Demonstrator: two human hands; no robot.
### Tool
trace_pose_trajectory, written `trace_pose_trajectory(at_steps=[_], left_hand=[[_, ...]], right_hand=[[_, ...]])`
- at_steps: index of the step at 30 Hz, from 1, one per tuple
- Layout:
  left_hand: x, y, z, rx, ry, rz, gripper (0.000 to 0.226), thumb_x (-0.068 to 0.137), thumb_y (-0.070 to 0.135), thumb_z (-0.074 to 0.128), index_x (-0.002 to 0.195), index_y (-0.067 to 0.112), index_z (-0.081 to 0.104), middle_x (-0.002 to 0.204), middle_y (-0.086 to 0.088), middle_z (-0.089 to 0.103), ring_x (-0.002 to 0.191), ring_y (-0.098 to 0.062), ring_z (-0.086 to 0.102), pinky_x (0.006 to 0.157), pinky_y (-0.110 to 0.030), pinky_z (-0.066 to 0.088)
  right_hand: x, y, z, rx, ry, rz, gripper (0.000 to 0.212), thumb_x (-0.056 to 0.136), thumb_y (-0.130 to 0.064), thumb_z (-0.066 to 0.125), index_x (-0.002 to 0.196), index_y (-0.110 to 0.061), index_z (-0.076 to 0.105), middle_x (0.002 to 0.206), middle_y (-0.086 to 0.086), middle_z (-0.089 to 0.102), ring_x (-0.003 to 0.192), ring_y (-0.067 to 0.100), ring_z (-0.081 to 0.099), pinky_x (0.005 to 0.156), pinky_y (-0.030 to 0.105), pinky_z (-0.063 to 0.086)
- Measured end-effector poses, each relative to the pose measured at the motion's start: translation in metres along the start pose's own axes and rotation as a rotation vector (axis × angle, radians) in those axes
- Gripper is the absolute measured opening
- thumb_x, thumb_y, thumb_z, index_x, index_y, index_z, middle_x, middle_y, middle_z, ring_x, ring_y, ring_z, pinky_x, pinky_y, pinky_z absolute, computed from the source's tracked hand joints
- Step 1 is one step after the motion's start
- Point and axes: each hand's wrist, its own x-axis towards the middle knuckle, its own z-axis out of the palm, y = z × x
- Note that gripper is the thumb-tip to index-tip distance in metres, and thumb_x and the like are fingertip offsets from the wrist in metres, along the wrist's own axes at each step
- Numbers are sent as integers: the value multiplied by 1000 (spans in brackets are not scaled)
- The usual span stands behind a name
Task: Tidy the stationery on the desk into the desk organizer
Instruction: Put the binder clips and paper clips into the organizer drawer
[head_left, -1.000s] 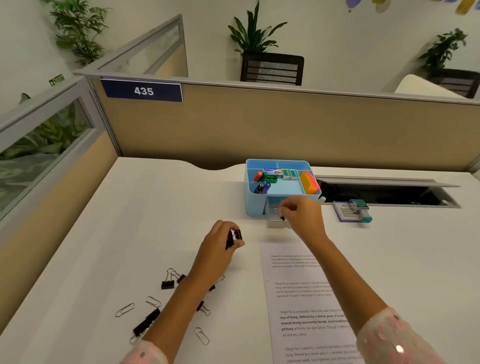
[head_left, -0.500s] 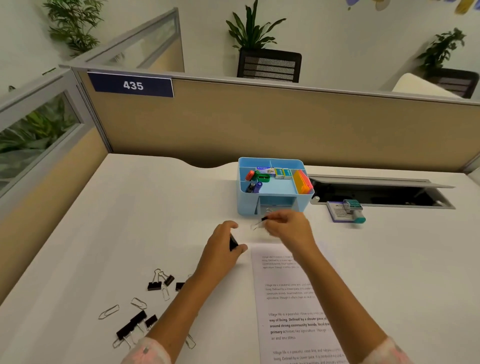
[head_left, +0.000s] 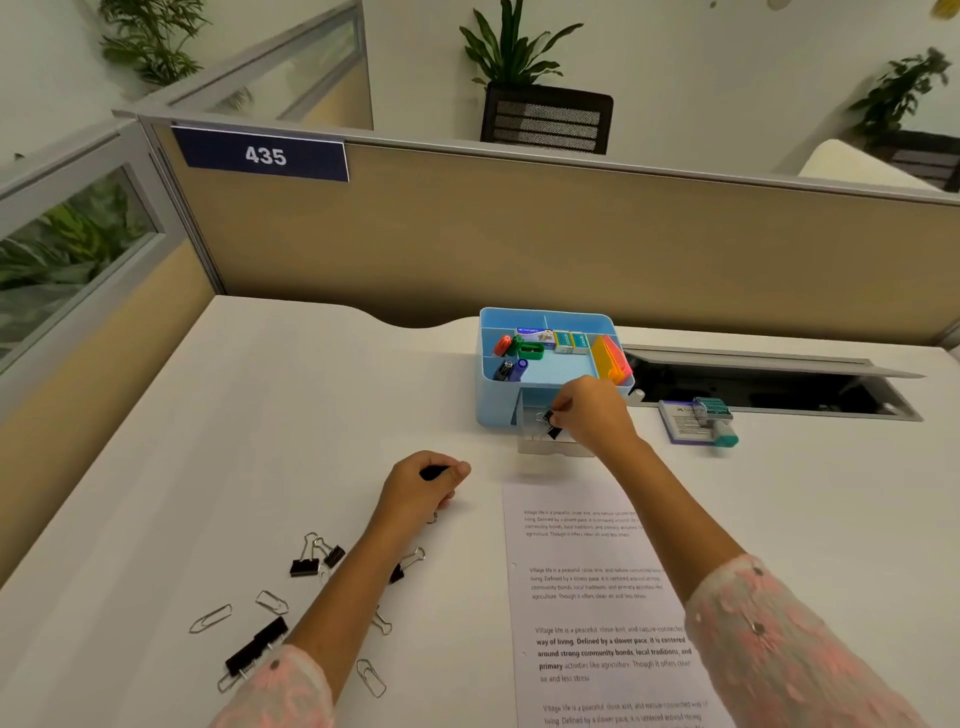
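Wide white desk (head_left: 218, 457) filled the scene, walled at the far side by a tan partition (head_left: 519, 239) carrying a navy plate (head_left: 265, 155) marked "435". Potted plant (head_left: 511, 47) and dark mesh chair back (head_left: 545, 117) stood beyond the partition; glass panel at far left. Open cable hatch (head_left: 769, 384) sunk into the desk at right.

Printed sheet (head_left: 597, 597) lay near, centre-right, lines legible in part: "Village life is a peaceful, close-knit..." and bold "way of living. Defined by a slower pace".

Blue desk organizer (head_left: 488, 395) sat at the far centre, holding small coloured items and orange-pink sticky notes (head_left: 613, 358); its pale drawer (head_left: 535, 441) pulled out toward the near side. Teal-capped item on a small card (head_left: 685, 428) just right of it, print too small to read.

Right hand (head_left: 592, 410) over the drawer, fingertips pinched on a black binder clip (head_left: 551, 423). Left hand (head_left: 423, 486) curled tight round a dark clip (head_left: 434, 472), resting on the desk.

Loose black binder clips (head_left: 304, 564) and silver paper clips (head_left: 210, 618) scattered near left.
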Motion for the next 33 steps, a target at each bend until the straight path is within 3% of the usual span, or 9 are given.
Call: trace_pose_trajectory(at_steps=[4,7,10,14,20,23,25,29,33], left_hand=[[-3,4,3,-92,20,7,12,86,32,64,88,21,66,70,-1,65,50,-5,55,46,-16,44],[-8,12,5,-293,4,29,12,92,23,56,93,19,68,82,-5,69,66,-7,67,58,-19,53],[-11,21,8,-403,23,36,16,94,18,53,101,19,68,97,-1,71,89,-12,68,72,-25,53],[-16,29,10,-538,61,19,16,90,17,58,103,20,68,101,0,71,95,-13,67,80,-26,53],[-18,29,15,-656,1,19,18,88,14,61,106,17,65,105,-3,71,96,-15,68,82,-32,56],[-12,21,11,-427,18,128,21,88,31,61,108,24,64,111,4,69,103,-10,64,81,-23,50],[-6,7,2,-59,98,260,29,89,39,57,115,26,62,118,6,65,109,-8,58,84,-17,44],[11,-36,-20,890,206,437,41,97,36,40,135,22,47,147,0,41,138,-19,30,113,-40,22],[19,-57,-23,1099,144,370,50,99,41,22,147,27,19,158,0,8,146,-22,4,116,-45,7]], right_hand=[[-9,-6,6,135,196,11,18,89,-11,59,104,-7,69,102,12,69,93,23,59,78,28,49],[-33,-22,11,389,313,-3,17,89,-13,59,100,-8,71,97,8,72,86,16,62,73,23,48],[-63,-40,24,601,253,-16,18,87,-23,63,98,-13,73,93,1,73,77,7,62,70,16,47],[-96,-54,40,851,116,40,31,81,-38,69,104,-17,69,87,-7,69,81,4,64,76,22,54],[-103,-56,41,917,172,108,12,82,-19,71,94,-16,70,75,-7,69,71,10,67,76,30,59],[-91,-46,27,825,221,86,12,82,-17,70,93,-13,72,82,-2,71,75,10,66,75,25,56],[-77,-34,12,707,280,76,13,82,-19,70,94,-14,73,87,-1,72,77,7,63,72,17,48],[-47,-9,-15,469,338,106,12,83,-14,68,94,-12,74,92,5,73,88,17,64,69,20,44],[-23,7,-25,256,148,162,12,82,-15,70,92,-13,75,95,7,71,99,23,58,78,31,48]])
